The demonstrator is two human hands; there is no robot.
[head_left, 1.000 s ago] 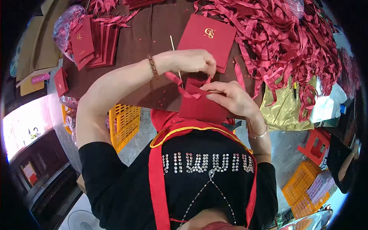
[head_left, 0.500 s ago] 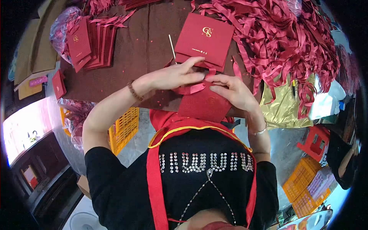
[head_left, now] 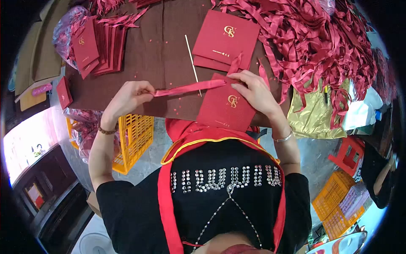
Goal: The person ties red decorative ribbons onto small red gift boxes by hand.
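Observation:
My left hand is closed in a pinch on the end of a red ribbon, which stretches taut to the top of a red card pouch with gold lettering. That pouch lies at the table's front edge. On its upper right corner rests my right hand, fingers bent and pressing on it beside the ribbon. Just beyond lie larger red pouches, stacked. A thin pale stick is left of them.
A brown-covered table holds a row of red pouches at the left and a large heap of red ribbons at the right. Gold wrapping hangs at the right edge. Yellow crates stand below. Another person's arm shows far right.
My left hand has moved left and toward me, drawing the ribbon out straight. My right hand has stayed on the pouch, whose gold lettering now shows more clearly.

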